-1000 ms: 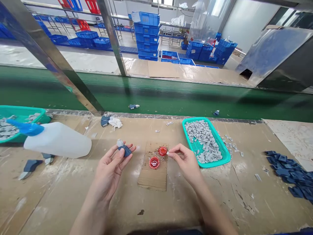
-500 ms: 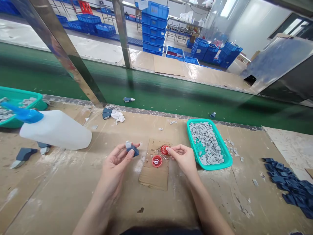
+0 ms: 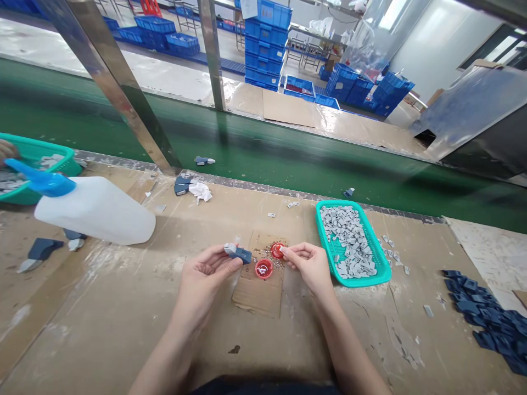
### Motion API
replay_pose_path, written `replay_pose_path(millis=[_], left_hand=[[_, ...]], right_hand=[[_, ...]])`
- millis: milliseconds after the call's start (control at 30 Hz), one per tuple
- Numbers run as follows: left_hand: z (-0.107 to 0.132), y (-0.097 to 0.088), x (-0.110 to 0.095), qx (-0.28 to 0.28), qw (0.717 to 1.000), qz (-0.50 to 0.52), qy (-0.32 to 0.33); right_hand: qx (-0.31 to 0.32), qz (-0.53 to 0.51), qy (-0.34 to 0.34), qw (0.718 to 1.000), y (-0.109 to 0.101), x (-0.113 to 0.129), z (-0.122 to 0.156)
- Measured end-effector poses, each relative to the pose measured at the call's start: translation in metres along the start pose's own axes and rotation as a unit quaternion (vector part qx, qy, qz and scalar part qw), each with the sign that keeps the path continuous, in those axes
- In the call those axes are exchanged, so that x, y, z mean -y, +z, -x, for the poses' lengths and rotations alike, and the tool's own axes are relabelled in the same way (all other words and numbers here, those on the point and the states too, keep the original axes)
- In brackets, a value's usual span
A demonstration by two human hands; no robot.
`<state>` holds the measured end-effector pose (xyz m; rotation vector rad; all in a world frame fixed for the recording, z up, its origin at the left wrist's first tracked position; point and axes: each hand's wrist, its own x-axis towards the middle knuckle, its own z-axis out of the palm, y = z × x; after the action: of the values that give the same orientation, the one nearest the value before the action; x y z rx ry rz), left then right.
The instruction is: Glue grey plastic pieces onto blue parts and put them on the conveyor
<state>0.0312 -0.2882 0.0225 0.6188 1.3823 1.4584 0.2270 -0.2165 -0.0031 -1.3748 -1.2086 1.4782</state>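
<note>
Between the thumb and fingers of my left hand [image 3: 209, 274] is a dark blue plastic part [image 3: 241, 254] with a light grey piece [image 3: 229, 248] at its left end. My right hand [image 3: 307, 263] pinches a small whitish piece [image 3: 282, 249] at the rim of the farther red cap [image 3: 277, 250]. Nearer to me stands a second red cap [image 3: 264, 269] with shiny liquid in it. Both caps rest on a cardboard piece [image 3: 257, 299], among scattered tiny bits. Right of my right hand is a green basket [image 3: 385, 272] of small grey parts [image 3: 349, 241].
A white bottle [image 3: 99, 211] with a blue nozzle leans at left. Behind it, another person's hand [image 3: 8, 149] reaches into a green basket [image 3: 66, 162]. Dark blue parts [image 3: 486, 312] lie heaped at right. A green conveyor belt [image 3: 263, 159] crosses beyond the table, carrying small assembled parts.
My left hand has moved right with the blue part and turned it to lie more level. My right hand stays at the farther cap. Parts on the belt have shifted left. Another person's hand has appeared at left.
</note>
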Motion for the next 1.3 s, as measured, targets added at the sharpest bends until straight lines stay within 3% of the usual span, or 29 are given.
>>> replay_pose_path(millis=[300, 533, 900, 1067, 1300], left_hand=[[0.0, 0.019, 0.005, 0.005, 1.0, -0.012, -0.006], [0.007, 0.038, 0.004, 0.045, 0.997, -0.041, 0.047], [0.011, 0.052, -0.001, 0.049, 0.995, -0.078, 0.041], [0.009, 0.054, -0.002, 0.1, 0.987, -0.107, 0.068], [-0.007, 0.07, -0.014, 0.206, 0.971, -0.121, 0.014]], right_hand=[[0.023, -0.053, 0.019, 0.998, -0.004, 0.013, 0.006], [0.101, -0.124, 0.025, 0.987, -0.006, 0.031, 0.023], [0.14, -0.098, 0.033, 0.985, -0.007, 0.029, 0.025], [0.208, -0.126, 0.063, 0.968, -0.015, 0.031, 0.025], [0.183, -0.084, 0.003, 0.98, -0.027, 0.039, 0.024]])
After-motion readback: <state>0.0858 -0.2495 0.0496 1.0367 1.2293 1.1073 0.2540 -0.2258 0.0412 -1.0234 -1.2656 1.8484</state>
